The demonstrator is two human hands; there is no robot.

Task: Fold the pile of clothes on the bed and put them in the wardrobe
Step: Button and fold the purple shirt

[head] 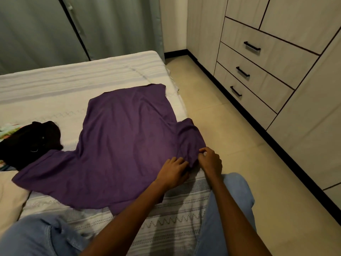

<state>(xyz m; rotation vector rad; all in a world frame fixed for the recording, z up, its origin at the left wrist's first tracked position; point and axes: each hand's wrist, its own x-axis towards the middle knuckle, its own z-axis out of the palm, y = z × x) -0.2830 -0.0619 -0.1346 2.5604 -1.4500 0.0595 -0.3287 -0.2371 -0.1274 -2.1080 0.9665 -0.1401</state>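
A purple T-shirt (121, 145) lies spread flat on the bed (73, 84), its hem toward the far edge. One sleeve reaches left, the other hangs at the bed's right edge. My left hand (173, 172) grips the cloth at the shoulder near that right sleeve. My right hand (210, 159) pinches the edge of the right sleeve just beside it. A black garment (31, 141) lies crumpled at the left, touching the left sleeve. The wardrobe (267, 61) stands along the right wall, its doors and drawers closed.
A patterned piece of clothing (7, 130) peeks from under the black one. A beige pillow (9, 196) sits at the near left. My knees in blue jeans (230, 204) rest on the bed's edge. Tiled floor (230, 145) runs between bed and wardrobe. Grey curtains (55, 30) hang behind.
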